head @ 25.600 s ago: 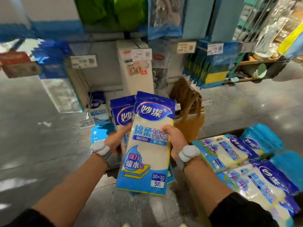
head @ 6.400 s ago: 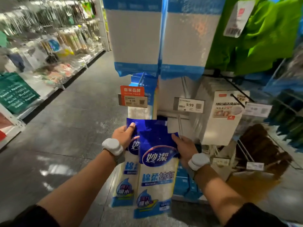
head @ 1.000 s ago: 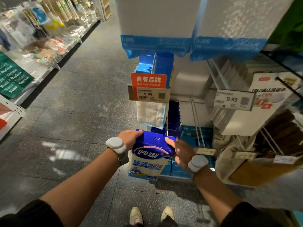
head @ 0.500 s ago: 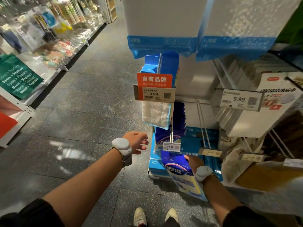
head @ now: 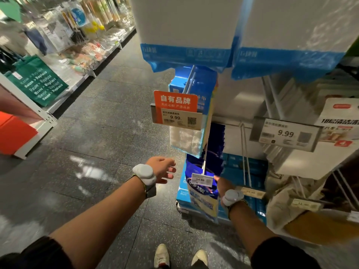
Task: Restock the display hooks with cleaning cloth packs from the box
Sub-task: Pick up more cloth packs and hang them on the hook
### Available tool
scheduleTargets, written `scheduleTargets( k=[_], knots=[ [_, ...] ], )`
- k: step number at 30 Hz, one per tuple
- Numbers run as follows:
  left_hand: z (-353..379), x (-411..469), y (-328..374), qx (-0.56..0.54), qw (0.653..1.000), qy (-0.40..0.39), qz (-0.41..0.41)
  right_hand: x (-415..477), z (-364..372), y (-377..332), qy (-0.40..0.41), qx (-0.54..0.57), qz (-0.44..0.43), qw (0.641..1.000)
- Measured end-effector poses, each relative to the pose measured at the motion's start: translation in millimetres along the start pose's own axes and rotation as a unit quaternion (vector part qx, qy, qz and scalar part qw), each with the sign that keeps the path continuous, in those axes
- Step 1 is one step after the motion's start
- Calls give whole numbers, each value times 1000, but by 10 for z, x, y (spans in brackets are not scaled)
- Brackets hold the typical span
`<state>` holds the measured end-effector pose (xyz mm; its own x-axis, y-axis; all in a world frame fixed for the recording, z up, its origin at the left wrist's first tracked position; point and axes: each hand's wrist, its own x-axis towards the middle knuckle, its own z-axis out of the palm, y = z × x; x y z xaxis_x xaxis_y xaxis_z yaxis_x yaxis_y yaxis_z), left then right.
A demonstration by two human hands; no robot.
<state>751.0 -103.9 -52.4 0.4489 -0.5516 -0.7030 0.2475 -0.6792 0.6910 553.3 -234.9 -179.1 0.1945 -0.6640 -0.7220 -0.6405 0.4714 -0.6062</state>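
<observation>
A blue and white cleaning cloth pack (head: 204, 200) hangs low at the display hook (head: 205, 160) that carries a 14.90 price tag (head: 201, 179). My right hand (head: 223, 184) is at the pack's upper right edge, mostly hidden behind the pack and the tag, so its grip cannot be made out. My left hand (head: 162, 168) hovers free to the left of the pack with fingers loosely spread, holding nothing. More dark blue packs (head: 216, 144) hang behind on the same hook.
An orange sign with a 9.99 tag (head: 175, 108) juts out above the hook, a second 9.99 tag (head: 284, 133) to its right. Big white and blue packs (head: 194, 32) hang overhead. Blue boxes (head: 242, 171) fill the bottom shelf. The aisle floor (head: 97, 133) lies left.
One second ago both hands held the pack in front of the hook. My left hand has let go and drawn left; the pack now hangs lower at the hook with my right hand beside it.
</observation>
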Motion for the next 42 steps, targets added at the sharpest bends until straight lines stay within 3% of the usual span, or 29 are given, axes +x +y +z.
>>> scheduleTargets(
  k=[5, 9, 12, 15, 20, 22, 25, 38, 42],
  knots=[
    [117, 69, -4, -12, 1000, 18, -13, 502, 34, 37, -26, 15, -11, 999],
    [263, 78, 2, -20, 999, 22, -18, 241, -131, -346, -34, -89, -64, 993],
    [356, 66, 20, -11, 1000, 20, -18, 190, -155, -470, -39, -52, -41, 997],
    [467, 51, 63, 0, 1000, 9, -13, 90, -260, -508, -37, -78, -72, 994],
    [771, -47, 155, 20, 999, -39, 3, -299, -578, -435, -35, 95, -91, 991],
    [911, -113, 201, 28, 995, -93, -16, -548, -751, -347, -27, 198, -56, 978],
    [1113, -220, 267, 74, 987, -137, -48, -808, -915, -197, -24, 268, -51, 962],
    [2204, -975, -82, 250, 925, -272, 86, -2125, -1628, 1185, 126, 441, -31, 888],
    [2719, -1427, -297, 313, 884, -324, 124, -2596, -1882, 1768, 200, 482, -12, 853]
  ],
)
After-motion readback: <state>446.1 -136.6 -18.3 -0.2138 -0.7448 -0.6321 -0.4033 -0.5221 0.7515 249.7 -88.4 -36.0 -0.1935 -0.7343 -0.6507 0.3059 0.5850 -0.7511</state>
